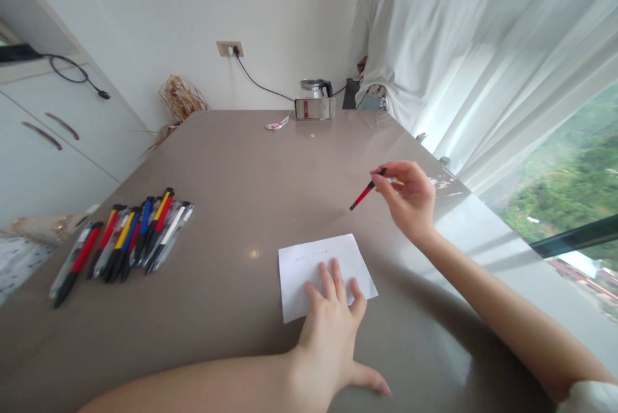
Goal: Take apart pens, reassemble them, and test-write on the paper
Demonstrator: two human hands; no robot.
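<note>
A sheet of white paper (302, 271) with faint small marks near its top lies on the table. My left hand (328, 336) is spread flat over its lower right part, fingers apart and thumb off the paper. Above the table, to the right of and beyond the sheet, my right hand (410, 197) pinches a red and black pen (363, 195) near one end. The pen slants down to the left, its lower end apart from the paper. Whether that end touches the table I cannot tell.
Several pens (130, 233) in mixed colours lie at the left of the brown table (232, 162). At the far edge stand a metal-fronted box (315, 109) and a glass kettle (311, 86). A small patterned item (277, 124) lies nearby. White curtains (506, 91) hang at the right.
</note>
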